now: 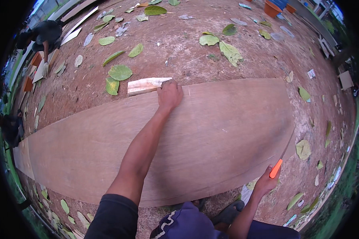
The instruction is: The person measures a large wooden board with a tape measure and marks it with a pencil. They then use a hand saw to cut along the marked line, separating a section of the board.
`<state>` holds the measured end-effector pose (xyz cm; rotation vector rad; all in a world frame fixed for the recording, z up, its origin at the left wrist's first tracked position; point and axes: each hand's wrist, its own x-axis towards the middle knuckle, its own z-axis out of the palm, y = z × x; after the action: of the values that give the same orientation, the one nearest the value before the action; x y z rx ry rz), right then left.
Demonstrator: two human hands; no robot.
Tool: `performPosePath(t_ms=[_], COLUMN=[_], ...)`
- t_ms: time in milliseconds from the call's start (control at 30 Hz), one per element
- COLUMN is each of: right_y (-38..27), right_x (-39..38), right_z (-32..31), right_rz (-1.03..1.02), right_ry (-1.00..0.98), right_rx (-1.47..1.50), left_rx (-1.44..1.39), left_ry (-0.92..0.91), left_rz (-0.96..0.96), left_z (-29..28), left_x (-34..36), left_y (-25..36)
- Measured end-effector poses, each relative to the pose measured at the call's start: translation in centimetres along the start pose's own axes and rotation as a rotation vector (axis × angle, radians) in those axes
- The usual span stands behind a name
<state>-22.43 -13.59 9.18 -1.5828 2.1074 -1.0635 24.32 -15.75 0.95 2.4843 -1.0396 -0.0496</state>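
Note:
A large brown plywood sheet [211, 131] lies flat across the ground in front of me. My left hand [170, 95] reaches over it to the far edge, fingers curled down over that edge and their tips partly hidden. Beside those fingers, against the sheet's far edge, lies a short pale wood block [145, 85]. At the sheet's near right corner, my right hand [266, 182] is closed around the orange handle of a hand saw [275, 169]. Its thin dark blade, seen nearly edge-on, points away from me along the right edge of the plywood.
Fallen leaves [120, 72] are strewn over the reddish dirt. Another person [46, 34] bends down at the far left, near boards [71, 36] and orange pots. An orange pot [272, 8] stands at the far right. My shoe [228, 212] is close to the sheet's near edge.

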Motion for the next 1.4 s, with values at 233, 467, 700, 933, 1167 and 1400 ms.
performPosePath(t_ms=[233, 467, 700, 933, 1167, 1400], right_y=[5.9, 15.4, 14.8, 11.4, 8.4, 9.4], right_x=[0.8, 2.0, -4.5, -15.2, -13.9, -15.2], right_z=[-1.3, -1.1, 2.4, 1.1, -0.5, 0.2], right_rz=[0.111, -0.059, -0.113, 0.787, 1.112, 1.144], right_ry=[0.088, 0.028, -0.193, -0.354, -0.646, -0.728], right_rx=[-0.059, -0.487, -0.398, 0.459, 0.697, 0.826], left_rx=[-0.184, -0.384, -0.219, 0.064, 0.109, 0.215], left_ry=[0.04, 0.098, 0.206, -0.434, -0.57, -0.34], left_rz=[-0.021, 0.029, 0.004, -0.101, 0.033, -0.202], left_z=[-0.1, -0.8, -3.0, -7.2, -7.7, -9.8], left_x=[0.4, 0.4, 3.2, 7.6, 8.0, 6.0], left_y=[-0.7, -1.7, -5.9, -13.2, -12.3, -9.4])
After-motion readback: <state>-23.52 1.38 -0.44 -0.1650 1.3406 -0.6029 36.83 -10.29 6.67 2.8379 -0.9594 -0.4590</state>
